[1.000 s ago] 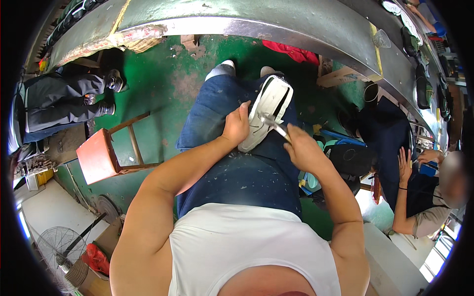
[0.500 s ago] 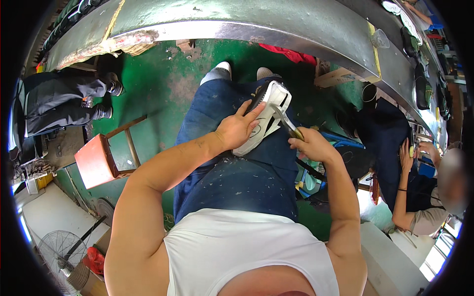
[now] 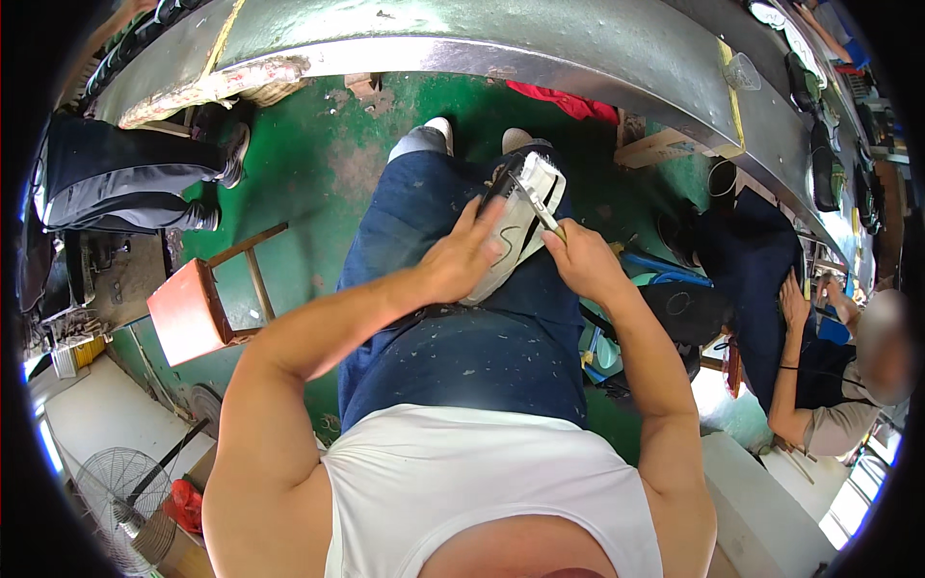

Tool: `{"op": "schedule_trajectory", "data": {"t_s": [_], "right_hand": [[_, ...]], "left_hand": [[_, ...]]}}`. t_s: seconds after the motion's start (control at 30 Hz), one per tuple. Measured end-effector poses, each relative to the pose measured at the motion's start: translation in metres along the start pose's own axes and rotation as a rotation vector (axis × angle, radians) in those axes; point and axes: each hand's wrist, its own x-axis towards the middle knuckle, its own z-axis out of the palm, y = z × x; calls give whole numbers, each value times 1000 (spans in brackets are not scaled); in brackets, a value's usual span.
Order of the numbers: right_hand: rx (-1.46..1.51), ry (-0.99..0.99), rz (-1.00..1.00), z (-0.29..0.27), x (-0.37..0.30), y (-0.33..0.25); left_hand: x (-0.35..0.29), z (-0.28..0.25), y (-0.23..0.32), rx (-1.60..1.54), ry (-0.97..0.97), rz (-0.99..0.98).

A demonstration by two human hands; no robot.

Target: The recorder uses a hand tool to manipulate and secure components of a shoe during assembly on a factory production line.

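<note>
A white shoe upper with dark trim and a curved dark line (image 3: pixel 513 243) lies slanted across my lap, on a dark blue, paint-flecked apron (image 3: pixel 462 356). My left hand (image 3: pixel 461 252) is at its left side, fingers stretched out and slightly blurred. It covers part of the shoe. My right hand (image 3: pixel 585 255) is closed around the handle of metal pincers (image 3: pixel 538 206). Their silver head reaches over the upper part of the shoe, near its dark edge. Whether the jaws grip any material I cannot tell.
A long metal-topped bench (image 3: pixel 424 56) runs across the front. An orange-red stool (image 3: pixel 188 313) stands at left, near another person's legs (image 3: pixel 145 178). At right sits a co-worker (image 3: pixel 829 385). A fan (image 3: pixel 120 501) is at lower left, and a red cloth (image 3: pixel 564 99) lies under the bench.
My right hand and the pincers have moved up and left, closer over the shoe. My left fingers have shifted on the shoe. At left, the other person's legs have moved.
</note>
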Motion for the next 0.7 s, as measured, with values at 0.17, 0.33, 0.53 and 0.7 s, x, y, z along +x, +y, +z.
{"op": "schedule_trajectory", "data": {"t_s": [0.17,0.33,0.53,0.7], "right_hand": [[173,13,-86,23,-25,-8],[103,14,-187,26,-34,-16],[314,-94,-4,39,-45,-1],[692,112,51,64,-71,31]], "left_hand": [[-22,19,-17,-479,133,-271],[-24,7,-10,-478,64,-247],[-19,-31,22,-375,-130,-325],[-19,-96,54,12,77,-49]]}}
